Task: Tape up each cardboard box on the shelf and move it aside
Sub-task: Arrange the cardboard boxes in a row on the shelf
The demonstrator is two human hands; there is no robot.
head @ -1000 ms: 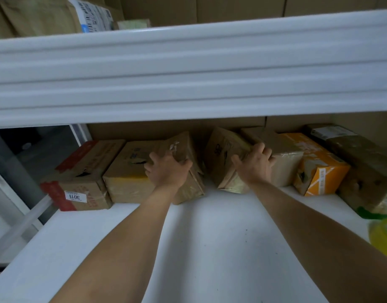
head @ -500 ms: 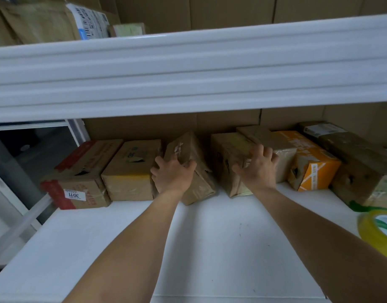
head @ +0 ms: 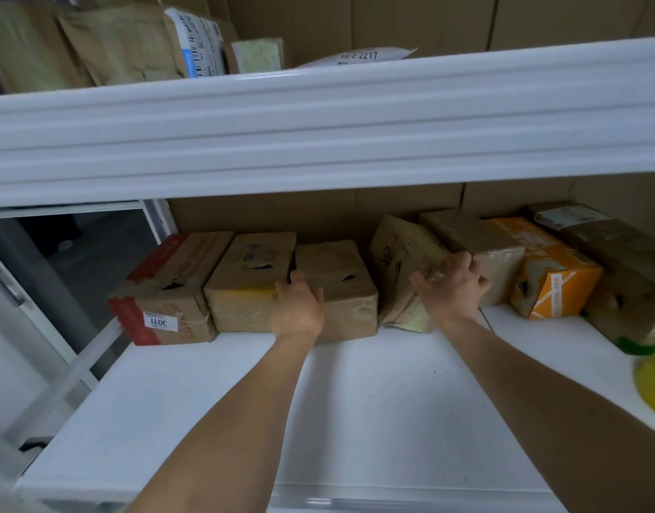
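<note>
I am looking down at a white shelf [head: 374, 409] with a row of cardboard boxes along its back. My left hand [head: 299, 312] is resting against the front of a plain brown box [head: 341, 286], which is sitting flat just beside a yellow-taped box [head: 250, 283]. My right hand [head: 452, 286], fingers spread, is touching a tilted box [head: 403, 261] that is leaning left of an orange box [head: 552, 268]. A yellow tape roll [head: 653, 383] is lying at the right edge.
</note>
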